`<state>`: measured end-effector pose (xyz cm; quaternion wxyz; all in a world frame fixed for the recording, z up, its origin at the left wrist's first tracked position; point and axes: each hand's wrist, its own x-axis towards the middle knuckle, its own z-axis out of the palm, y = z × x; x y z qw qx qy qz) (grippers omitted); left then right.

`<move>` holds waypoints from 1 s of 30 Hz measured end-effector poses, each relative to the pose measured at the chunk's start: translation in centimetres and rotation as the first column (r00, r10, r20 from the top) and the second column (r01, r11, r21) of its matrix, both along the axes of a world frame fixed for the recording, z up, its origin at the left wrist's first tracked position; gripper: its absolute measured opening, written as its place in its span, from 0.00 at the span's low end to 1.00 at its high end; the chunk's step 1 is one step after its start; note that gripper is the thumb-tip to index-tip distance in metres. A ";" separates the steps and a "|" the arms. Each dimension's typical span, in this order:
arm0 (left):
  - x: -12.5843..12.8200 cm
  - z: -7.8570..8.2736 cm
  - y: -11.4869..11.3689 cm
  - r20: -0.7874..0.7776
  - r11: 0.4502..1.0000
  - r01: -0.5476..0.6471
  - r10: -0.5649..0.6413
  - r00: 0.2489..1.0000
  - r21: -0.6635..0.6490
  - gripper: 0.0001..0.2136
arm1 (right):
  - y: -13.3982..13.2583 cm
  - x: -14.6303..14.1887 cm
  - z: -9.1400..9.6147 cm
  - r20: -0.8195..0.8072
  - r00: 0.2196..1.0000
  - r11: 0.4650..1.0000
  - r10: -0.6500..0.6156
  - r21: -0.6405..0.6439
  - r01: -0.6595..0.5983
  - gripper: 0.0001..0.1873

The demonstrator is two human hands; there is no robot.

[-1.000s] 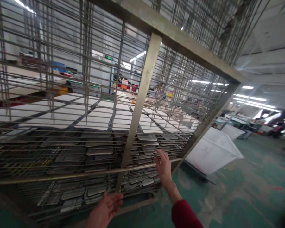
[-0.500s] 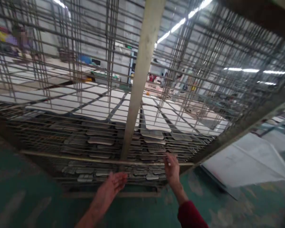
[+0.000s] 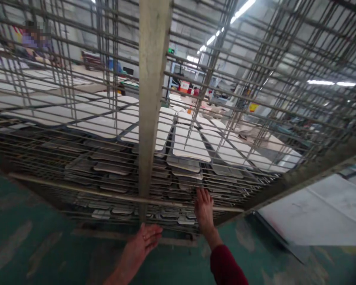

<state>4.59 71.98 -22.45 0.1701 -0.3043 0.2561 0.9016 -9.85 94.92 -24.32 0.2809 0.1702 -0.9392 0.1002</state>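
Observation:
A tall wire drying rack [image 3: 115,194] fills the view, its stacked wire shelves holding flat white panels [image 3: 191,142] with dark edges. My right hand [image 3: 204,209], in a dark red sleeve, is raised at the rack's front, right of the middle post. Its fingers point up toward the shelf wires and appear to hold nothing; whether the fingertips touch the wires I cannot tell. Lower and to the left, my left hand [image 3: 144,241] is open, fingers stretched toward the right, just below the foot of the middle post [image 3: 154,79]. Nothing is in it.
Wire shelves slant upward overhead. A horizontal metal bar [image 3: 77,186] crosses the rack's lower front. At right, a large white sheet [image 3: 317,213] lies beside the rack's side post [image 3: 284,186]. Beyond the rack, a person [image 3: 35,39] is at the far left. The floor [image 3: 14,237] is green.
My view has turned slightly, and the middle post now stands farther left. My right hand has shifted left across the rack's front. My left hand has dropped slightly, its fingers still stretched out.

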 end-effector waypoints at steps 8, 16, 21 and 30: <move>-1.5 -1.4 2.0 -0.087 0.996 0.087 -0.085 0.993 0.025 0.24 | 0.3 -0.9 1.3 0.130 0.992 0.998 -0.001 0.069 -0.008 0.18; -1.6 -2.1 3.7 -0.046 0.997 0.076 -0.076 0.996 0.009 0.24 | 2.6 2.1 0.3 -0.059 0.990 0.947 0.132 -0.287 -0.143 0.17; -0.7 -3.6 3.9 -0.068 0.998 0.054 -0.052 0.996 0.027 0.23 | 5.2 6.1 -4.7 0.161 0.985 0.673 -0.059 -0.722 0.158 0.20; 0.0 -9.0 2.1 0.003 0.998 0.054 -0.054 0.999 -0.021 0.23 | 6.5 7.5 -17.6 0.518 0.854 0.334 0.044 -0.814 0.476 0.26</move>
